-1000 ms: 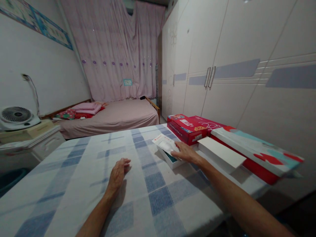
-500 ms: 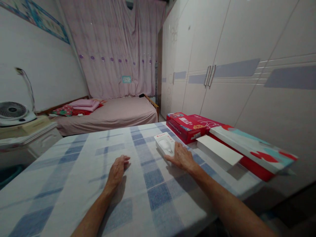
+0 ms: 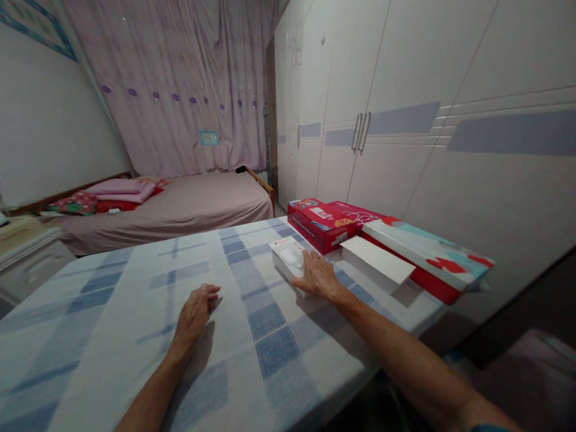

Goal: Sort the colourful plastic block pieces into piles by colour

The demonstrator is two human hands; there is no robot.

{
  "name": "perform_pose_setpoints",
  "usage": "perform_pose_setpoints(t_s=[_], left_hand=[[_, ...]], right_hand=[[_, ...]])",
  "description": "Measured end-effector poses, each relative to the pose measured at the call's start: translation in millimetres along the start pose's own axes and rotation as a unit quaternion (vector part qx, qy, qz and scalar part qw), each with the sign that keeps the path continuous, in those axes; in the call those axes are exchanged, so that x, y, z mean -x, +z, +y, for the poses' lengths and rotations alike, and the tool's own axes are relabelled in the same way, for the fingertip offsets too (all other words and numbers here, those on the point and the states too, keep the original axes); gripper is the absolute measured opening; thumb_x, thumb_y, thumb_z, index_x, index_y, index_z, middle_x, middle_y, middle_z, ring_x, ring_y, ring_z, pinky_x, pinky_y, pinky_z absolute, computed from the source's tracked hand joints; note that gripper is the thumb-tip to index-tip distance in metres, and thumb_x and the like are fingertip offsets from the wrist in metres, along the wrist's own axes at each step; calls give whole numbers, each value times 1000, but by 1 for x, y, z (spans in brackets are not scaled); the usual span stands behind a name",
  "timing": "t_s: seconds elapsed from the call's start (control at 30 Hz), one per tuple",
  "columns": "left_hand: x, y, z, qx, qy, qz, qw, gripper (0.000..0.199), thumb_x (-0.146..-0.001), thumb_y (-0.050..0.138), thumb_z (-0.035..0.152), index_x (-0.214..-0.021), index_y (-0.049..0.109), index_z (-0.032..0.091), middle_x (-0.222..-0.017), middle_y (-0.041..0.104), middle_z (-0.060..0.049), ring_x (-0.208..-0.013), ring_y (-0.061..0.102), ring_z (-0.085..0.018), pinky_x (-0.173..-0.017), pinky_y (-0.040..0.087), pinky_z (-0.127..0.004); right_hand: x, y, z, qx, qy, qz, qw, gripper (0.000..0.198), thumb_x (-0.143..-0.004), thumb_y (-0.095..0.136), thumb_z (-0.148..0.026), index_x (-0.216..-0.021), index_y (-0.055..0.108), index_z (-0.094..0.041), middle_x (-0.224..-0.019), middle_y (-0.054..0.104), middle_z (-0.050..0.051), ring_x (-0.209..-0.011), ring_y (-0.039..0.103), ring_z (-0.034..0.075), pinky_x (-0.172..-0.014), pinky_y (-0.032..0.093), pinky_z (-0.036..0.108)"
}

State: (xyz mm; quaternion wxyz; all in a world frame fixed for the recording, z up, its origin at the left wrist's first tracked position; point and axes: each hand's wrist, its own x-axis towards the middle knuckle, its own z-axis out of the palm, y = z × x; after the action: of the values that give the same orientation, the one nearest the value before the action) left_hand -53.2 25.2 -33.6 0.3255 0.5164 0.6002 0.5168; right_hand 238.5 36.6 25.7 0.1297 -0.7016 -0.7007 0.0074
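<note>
Small white rectangular cardboard box with a pale picture and red print on its top [image 3: 286,258]: one, lying flat on the worktop under a blue-and-white checked cloth [image 3: 234,342], just left of a glossy red printed carton [image 3: 317,227]. Right hand [image 3: 317,277]: grip parted about the box's width, thumb at the near left edge and fingers over the right, holding the near end; how hard it pressed could not be told. Left hand [image 3: 192,318]: fingers loosely curled, nothing held, well apart from the box. Open white card container with a raised panel [image 3: 378,259]: one, beyond the right hand. Handling note, by judgement: thin card walls called for light, even pressure from opposed thumb and fingers, the base kept flat; the free left hand was best placed to steady the far left corner.
</note>
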Motion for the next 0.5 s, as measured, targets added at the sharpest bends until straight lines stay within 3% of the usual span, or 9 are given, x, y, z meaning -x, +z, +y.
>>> perform_pose_setpoints(t_s=[0.27,0.5], left_hand=[[-2,1,-4,9,-18,4,1000,81,-62,42,89,-91,67,17,-97,69,-11,-90,65,-27,-90,51,-49],[-3,1,-4,-1,-27,6,1000,82,-60,41,89,-90,67,17,-97,68,-12,-93,65,-27,-92,50,-48]], right_hand=[[38,-30,73,75,22,15,997,70,-73,56,-39,-136,41,-11,-128,51,18,-112,50,33,-88,40,43],[62,-42,96,110,38,-19,993,65,-77,55,-40,-135,43,-11,-129,51,19,-107,52,33,-80,42,42]])
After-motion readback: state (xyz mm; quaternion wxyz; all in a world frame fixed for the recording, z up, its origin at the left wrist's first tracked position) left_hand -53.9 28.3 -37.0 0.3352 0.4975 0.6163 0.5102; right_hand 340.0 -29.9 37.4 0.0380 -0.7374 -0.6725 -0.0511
